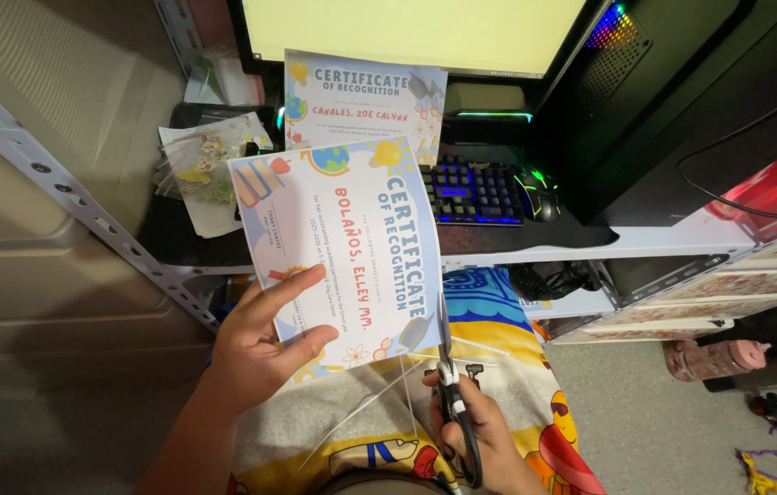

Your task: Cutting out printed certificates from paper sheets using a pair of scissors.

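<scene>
Left hand [260, 353] clamped on the lower corner of a printed certificate [338, 252], held up, turned sideways, above the lap. Right hand [485, 440] closed through the handles of scissors [448, 367], blades at the sheet's right edge, near its lower corner. Trimming judged partly done: three thin white paper strips [361, 412] already cut away, lying on the patterned cloth [498, 339]; right margin seemingly under way. Count: two certificates, the second [361, 96] propped below the monitor [407, 32]; one keyboard [476, 192]; one mouse [540, 192].
</scene>
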